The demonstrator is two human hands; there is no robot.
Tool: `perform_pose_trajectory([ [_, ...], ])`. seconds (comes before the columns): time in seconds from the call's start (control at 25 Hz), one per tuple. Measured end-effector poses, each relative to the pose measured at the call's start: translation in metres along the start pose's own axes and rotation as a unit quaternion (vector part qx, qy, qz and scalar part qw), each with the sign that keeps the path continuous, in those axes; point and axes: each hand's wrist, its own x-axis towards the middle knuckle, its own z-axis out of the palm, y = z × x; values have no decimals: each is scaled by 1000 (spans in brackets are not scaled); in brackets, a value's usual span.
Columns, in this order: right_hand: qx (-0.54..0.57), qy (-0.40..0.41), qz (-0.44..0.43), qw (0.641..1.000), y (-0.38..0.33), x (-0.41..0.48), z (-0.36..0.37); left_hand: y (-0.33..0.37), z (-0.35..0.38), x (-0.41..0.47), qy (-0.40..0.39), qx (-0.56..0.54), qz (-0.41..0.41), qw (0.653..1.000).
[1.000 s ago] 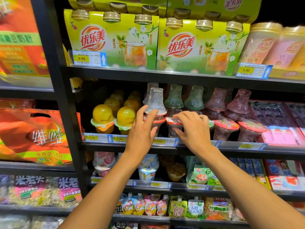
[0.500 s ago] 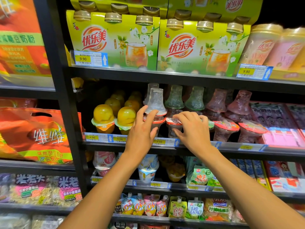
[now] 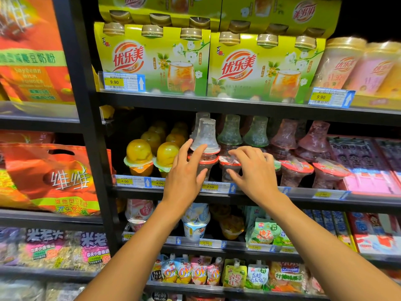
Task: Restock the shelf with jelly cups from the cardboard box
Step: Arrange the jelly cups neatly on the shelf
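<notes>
- Steadying stacked clear jelly cups (image 3: 204, 137), centre frame on mid shelf (image 3: 303, 197): left hand (image 3: 184, 172), fingers straight, nothing grasped.
- Right hand (image 3: 253, 170) curled over red-lid cup (image 3: 229, 162) beside; grip can't tell.
- Front row looks full; box out of view, remainder unknown.
</notes>
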Motion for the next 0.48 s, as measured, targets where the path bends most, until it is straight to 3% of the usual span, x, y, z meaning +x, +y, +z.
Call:
perform_pose_trajectory([
  [0.12, 12, 0, -3, 1000, 1, -1, -4, 3, -5, -3, 36, 40, 11, 998],
  [0.28, 27, 14, -6, 1000, 12, -5, -13, 26, -7, -5, 158, 57, 110, 980],
  [0.48, 37, 27, -19, 999, 57, -20, -38, 84, 19, 7, 115, 10, 161, 980],
])
